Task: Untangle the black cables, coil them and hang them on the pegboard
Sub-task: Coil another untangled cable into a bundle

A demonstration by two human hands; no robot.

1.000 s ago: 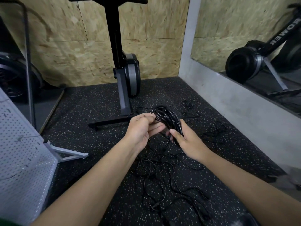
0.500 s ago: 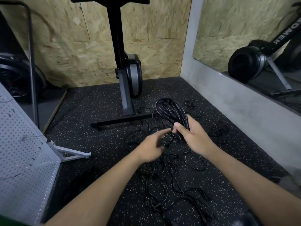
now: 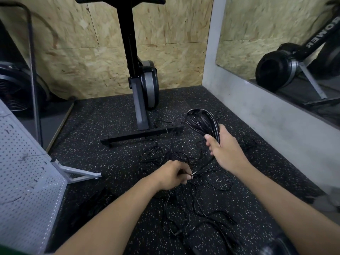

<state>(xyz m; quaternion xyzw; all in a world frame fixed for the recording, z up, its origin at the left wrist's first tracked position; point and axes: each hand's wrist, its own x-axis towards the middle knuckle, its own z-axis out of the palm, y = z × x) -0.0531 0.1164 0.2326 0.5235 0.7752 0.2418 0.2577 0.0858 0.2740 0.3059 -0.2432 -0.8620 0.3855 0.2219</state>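
Head view: speckled floor (image 3: 110, 162), chipboard wall (image 3: 92, 61); right hand (image 3: 227, 150) grips coil (image 3: 201, 122), left hand (image 3: 173, 174) pinches cable (image 3: 200, 172).

Reaching forward with both bare forearms. Pinching cable end (image 3: 193, 174) in left hand (image 3: 172, 174), fingers curled, knuckles up. Gripping cable coil (image 3: 202, 122) in right hand (image 3: 227, 150), held higher and farther out, thumb across.

Tangled cables (image 3: 176, 156) sprawl across the middle of the floor (image 3: 110, 162), the rower's foot bar (image 3: 141, 134) crosses just behind them, the pegboard (image 3: 24, 181) closes the left and a wall (image 3: 266, 122) the right, with bare floor between pegboard and tangle.
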